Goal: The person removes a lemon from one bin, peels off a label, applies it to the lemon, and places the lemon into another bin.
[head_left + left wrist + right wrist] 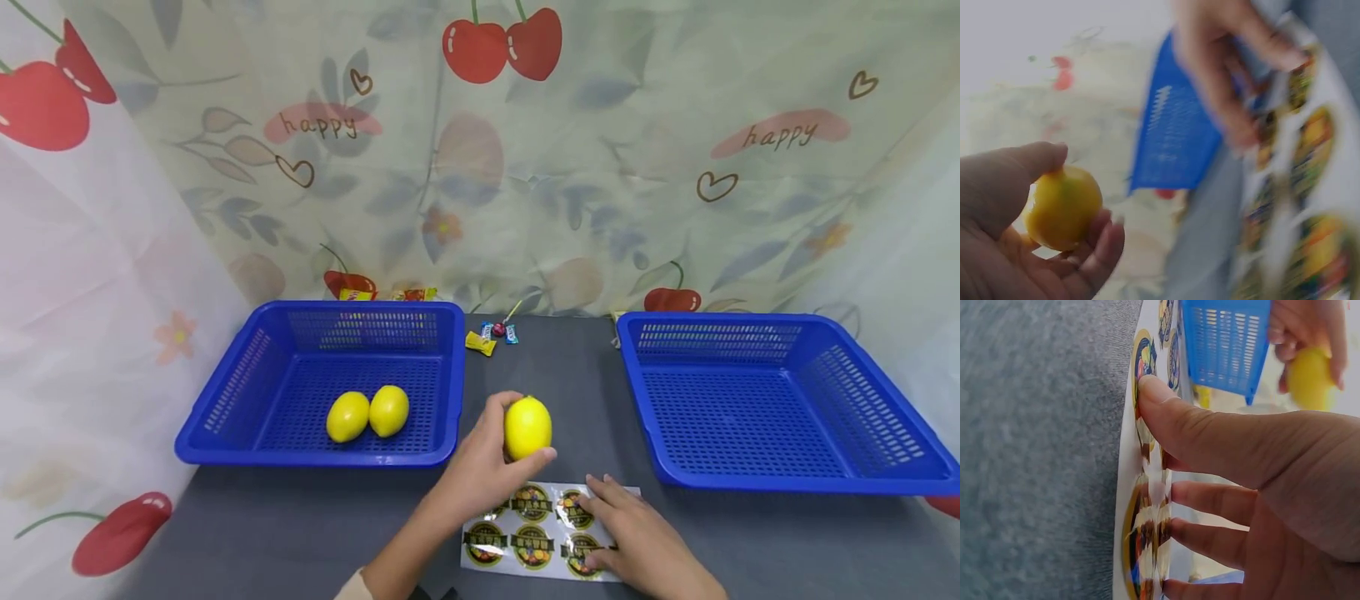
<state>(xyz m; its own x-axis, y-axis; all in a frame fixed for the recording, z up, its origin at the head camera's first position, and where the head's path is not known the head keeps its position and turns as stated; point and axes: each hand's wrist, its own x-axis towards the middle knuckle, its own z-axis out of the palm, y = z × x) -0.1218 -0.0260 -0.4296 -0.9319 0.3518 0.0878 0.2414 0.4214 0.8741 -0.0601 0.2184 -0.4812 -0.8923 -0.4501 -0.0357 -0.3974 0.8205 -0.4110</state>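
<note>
A yellow lemon (528,427) is gripped between the thumb and fingers of my left hand (487,462), held above the far edge of a sticker sheet. The left wrist view shows the same lemon (1063,208) with fingers curled around it. On the dark table lies the glossy white sheet (510,563), printed with round black-and-gold fruit stickers (532,546). My right hand (645,537) rests on the sheet's right side, fingers spread and thumb touching a sticker. In the right wrist view the thumb (1204,428) and fingertips touch the sheet; no other thing is in that hand.
To the left, a blue basket (315,458) holds two lemons (367,414). Another blue basket (810,485) with nothing visible inside stands at the right. Small wrapped candies (480,342) and a lollipop (499,330) lie between them near the printed curtain (525,208).
</note>
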